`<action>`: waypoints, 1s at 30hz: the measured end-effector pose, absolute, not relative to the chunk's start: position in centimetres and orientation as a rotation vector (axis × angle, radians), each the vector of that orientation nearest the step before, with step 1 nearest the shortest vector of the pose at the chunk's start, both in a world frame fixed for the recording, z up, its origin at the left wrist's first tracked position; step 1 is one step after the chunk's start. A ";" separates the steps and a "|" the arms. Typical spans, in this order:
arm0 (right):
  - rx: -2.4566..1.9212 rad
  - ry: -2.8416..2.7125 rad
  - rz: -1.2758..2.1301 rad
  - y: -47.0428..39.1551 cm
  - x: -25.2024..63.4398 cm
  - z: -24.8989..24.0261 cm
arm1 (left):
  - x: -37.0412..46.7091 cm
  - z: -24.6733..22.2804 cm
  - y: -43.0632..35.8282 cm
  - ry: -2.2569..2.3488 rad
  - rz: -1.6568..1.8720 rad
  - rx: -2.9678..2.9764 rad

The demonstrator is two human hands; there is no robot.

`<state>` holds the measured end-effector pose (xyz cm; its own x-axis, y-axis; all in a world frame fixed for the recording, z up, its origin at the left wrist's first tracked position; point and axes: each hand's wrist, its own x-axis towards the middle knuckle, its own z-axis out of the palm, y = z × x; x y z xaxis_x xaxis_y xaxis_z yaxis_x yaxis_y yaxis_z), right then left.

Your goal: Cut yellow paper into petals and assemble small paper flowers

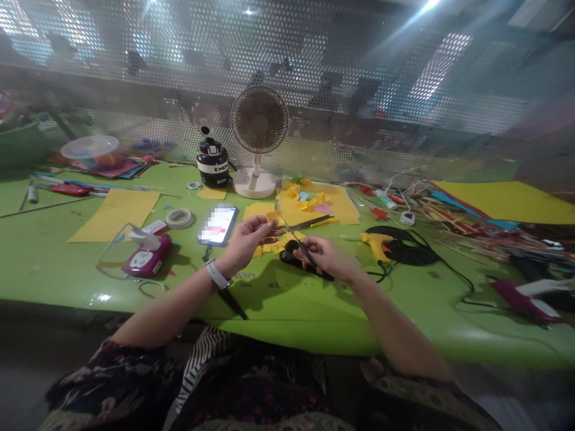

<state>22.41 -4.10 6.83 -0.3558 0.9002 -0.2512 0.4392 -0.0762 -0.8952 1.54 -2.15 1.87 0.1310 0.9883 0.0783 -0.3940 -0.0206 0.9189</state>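
Between the thumb and fingers of my left hand is a small piece of yellow paper. Dark-handled scissors are in the grip of my right hand, their blades pointing up and left beside that paper. I cannot tell whether the blades touch it. Below both hands, cut yellow paper pieces lie on the green table. A black object rests partly under my right hand. Yellow paper flowers sit on a yellow sheet behind.
Left of my hands are a phone, a tape roll and a purple power adapter. A white fan and a black bottle stand behind. To the right lie a yellow glue gun, its cord and coloured sheets.
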 end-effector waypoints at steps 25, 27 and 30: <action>-1.421 -1.727 1.439 -4.1 22.1 6.6 | 1.9 2.0 -2.3 0.791 1.314 0.953; -1.425 -1.725 1.430 -4.1 22.0 6.7 | 1.8 1.9 -2.3 0.787 1.303 0.956; -1.444 -1.717 1.424 -4.2 22.0 6.7 | 1.7 1.8 -2.2 0.776 1.296 0.945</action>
<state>21.99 -4.17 6.74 -0.3286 0.9112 -0.2483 0.4126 -0.0980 -0.9056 1.75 -2.19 1.76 0.1308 0.9906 0.0407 -0.4322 0.0200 0.9015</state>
